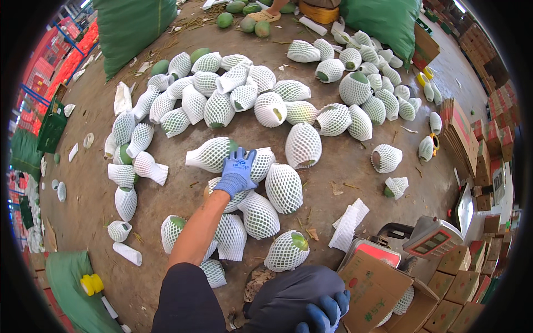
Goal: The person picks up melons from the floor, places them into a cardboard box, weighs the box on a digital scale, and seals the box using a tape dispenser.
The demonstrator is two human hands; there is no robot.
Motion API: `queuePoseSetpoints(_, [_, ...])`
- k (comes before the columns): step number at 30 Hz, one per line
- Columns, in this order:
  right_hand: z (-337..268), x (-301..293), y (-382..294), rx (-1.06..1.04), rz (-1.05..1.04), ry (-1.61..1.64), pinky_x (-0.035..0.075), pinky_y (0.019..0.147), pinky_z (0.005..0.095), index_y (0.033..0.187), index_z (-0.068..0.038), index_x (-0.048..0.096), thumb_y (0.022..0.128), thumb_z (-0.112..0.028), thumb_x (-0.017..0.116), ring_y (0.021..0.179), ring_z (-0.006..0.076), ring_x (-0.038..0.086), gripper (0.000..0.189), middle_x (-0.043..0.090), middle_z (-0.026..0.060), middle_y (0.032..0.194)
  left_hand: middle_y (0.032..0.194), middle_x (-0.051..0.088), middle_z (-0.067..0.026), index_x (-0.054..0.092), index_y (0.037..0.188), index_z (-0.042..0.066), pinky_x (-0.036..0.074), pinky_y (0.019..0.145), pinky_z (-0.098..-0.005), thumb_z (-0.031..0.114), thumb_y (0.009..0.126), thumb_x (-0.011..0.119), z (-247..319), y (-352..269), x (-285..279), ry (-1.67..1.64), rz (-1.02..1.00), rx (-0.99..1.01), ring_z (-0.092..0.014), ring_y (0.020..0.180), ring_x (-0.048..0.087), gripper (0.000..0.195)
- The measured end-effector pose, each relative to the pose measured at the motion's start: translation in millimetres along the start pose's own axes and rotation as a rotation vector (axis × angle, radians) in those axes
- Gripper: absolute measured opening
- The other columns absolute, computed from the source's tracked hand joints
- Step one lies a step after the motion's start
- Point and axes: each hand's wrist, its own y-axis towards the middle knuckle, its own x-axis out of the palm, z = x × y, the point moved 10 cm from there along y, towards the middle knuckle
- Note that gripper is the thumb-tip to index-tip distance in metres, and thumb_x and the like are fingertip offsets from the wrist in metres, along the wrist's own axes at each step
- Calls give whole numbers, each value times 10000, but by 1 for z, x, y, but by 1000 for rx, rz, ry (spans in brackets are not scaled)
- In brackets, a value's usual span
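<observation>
My left hand (239,168), in a blue knitted work glove, reaches down over papayas in white foam net sleeves. Its fingers lie spread between a netted papaya (208,156) with a bare green end and another netted papaya (262,163). The glove hides whether the fingers grip either one. Beside it stands a large netted papaya (284,188). My right hand (327,313), also in a blue glove, is at my knee by an open cardboard box (374,287). Its fingers are apart, nothing shows in them, and the lower hand is cut off by the frame.
More netted papayas (219,109) form an arc ahead, with another pile (374,79) at the far right. A digital scale (433,239) stands right of me, near empty foam sleeves (349,222). Green sacks (133,33) and a person's foot in a clog (264,16) are beyond.
</observation>
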Motion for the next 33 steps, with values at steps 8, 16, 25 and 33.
queuePoseSetpoints(8, [-1, 3, -2, 4, -20, -21, 262, 1185, 696, 1248, -65, 690, 903, -315, 653, 1394, 486, 420, 428, 570, 204, 1388, 1322, 615, -81, 571, 1432, 139, 358, 1140, -537, 622, 835, 712, -78, 36, -59, -298, 329, -194, -292, 1293, 522, 780])
queuePoseSetpoints(16, [-11, 12, -1, -23, -64, -35, 237, 1202, 687, 1285, -65, 668, 923, -300, 634, 1427, 491, 385, 432, 542, 196, 1436, 1460, 502, -124, 549, 1488, 222, 331, 1149, -585, 679, 858, 657, -104, 3, -24, -76, 206, -255, -370, 1320, 494, 785])
queuePoseSetpoints(25, [-33, 19, 3, -54, -68, -59, 234, 1201, 693, 1354, -50, 626, 964, -285, 616, 1469, 529, 327, 455, 506, 215, 1497, 1414, 536, -160, 565, 1466, 239, 458, 1060, -564, 633, 896, 665, -167, -29, 0, -333, 380, -278, -422, 1263, 528, 700])
queuePoseSetpoints(33, [-76, 39, 16, -140, -125, -98, 252, 1189, 683, 1366, -37, 617, 965, -264, 626, 1443, 534, 355, 461, 514, 226, 1475, 1508, 515, -133, 568, 1480, 236, 444, 1116, -530, 622, 893, 658, -202, -13, 6, -567, 241, -284, -399, 1370, 503, 709])
